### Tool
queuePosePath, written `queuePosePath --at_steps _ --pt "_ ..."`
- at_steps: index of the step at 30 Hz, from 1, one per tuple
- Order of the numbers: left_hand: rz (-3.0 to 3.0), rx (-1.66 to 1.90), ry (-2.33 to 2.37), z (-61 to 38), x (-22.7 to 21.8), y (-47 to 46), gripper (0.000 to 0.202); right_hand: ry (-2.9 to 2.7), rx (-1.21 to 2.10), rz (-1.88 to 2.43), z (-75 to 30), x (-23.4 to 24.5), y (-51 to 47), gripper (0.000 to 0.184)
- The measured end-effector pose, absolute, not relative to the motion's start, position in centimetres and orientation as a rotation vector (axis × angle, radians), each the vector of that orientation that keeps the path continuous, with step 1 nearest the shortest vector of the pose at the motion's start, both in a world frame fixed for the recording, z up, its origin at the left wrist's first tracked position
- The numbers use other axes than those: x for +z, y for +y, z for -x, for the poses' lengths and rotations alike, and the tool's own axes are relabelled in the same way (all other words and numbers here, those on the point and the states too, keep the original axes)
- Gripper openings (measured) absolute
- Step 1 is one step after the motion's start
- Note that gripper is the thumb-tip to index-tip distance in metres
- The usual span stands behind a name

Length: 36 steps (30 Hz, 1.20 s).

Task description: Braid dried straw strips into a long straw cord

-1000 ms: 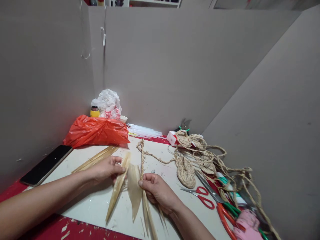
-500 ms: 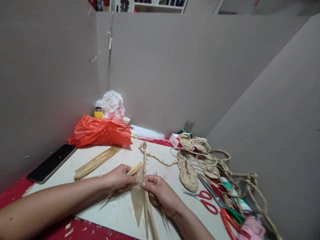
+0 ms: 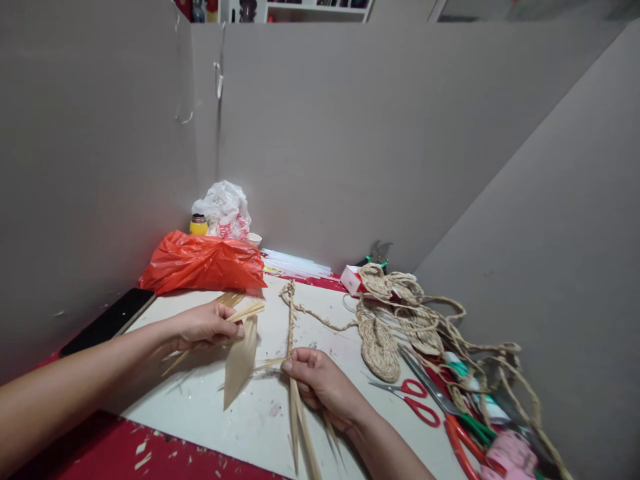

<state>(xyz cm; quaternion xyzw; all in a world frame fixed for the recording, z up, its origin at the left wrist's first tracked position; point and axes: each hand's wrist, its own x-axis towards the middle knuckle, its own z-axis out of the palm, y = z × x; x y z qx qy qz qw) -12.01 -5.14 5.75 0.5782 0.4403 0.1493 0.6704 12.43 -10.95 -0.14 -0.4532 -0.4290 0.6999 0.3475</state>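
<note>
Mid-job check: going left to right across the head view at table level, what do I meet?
Black phone → left hand → braided strand → small red-handled scissors → pink object.

The left hand (image 3: 207, 327) and the right hand (image 3: 320, 385) are bare. Above each wrist (image 3: 173, 335), the forearm (image 3: 95, 371) is uncovered too, slender there and broadening away from it.

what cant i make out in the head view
Head view: gripped part of the braid, covered by the right hand.
Head view: middle of the leaf strips, covered by the left hand.
Head view: contents of the red plastic bag, hidden by its film.
Head view: print on the white plastic bag, too small to read.
Head view: pink bundle, cut off by the bottom edge.
</note>
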Motion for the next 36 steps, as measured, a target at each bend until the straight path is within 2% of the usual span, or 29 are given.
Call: queuePosePath --at_steps 3,8,12,18,29,36 --pt "-1.479 0.301 1.105 12.8 6.1 -4.9 0.023 -1.107 1.829 1.185 -12.4 -0.1 -10.9 0.031" --pt "-1.940 0.680 1.643 14.4 6.5 -3.7 0.029 -1.109 1.820 1.201 -12.3 0.1 -10.9 0.033" --pt "-1.782 0.728 1.346 13.4 6.0 -4.3 0.036 -1.095 1.817 1.211 -12.1 0.3 -11.1 0.034" --pt "-1.433 0.625 1.015 8.8 4.4 -7.2 0.028 -1.082 1.797 1.178 -12.1 0.0 -11.1 0.033" --pt "-1.442 0.719 1.063 5.5 2.2 -8.6 0.015 -1.029 1.835 1.126 -11.9 0.0 -11.2 0.033" --pt "-1.285 0.648 0.978 5.4 1.9 -8.9 0.019 -1.011 1.813 1.152 -11.8 0.0 -11.3 0.036"
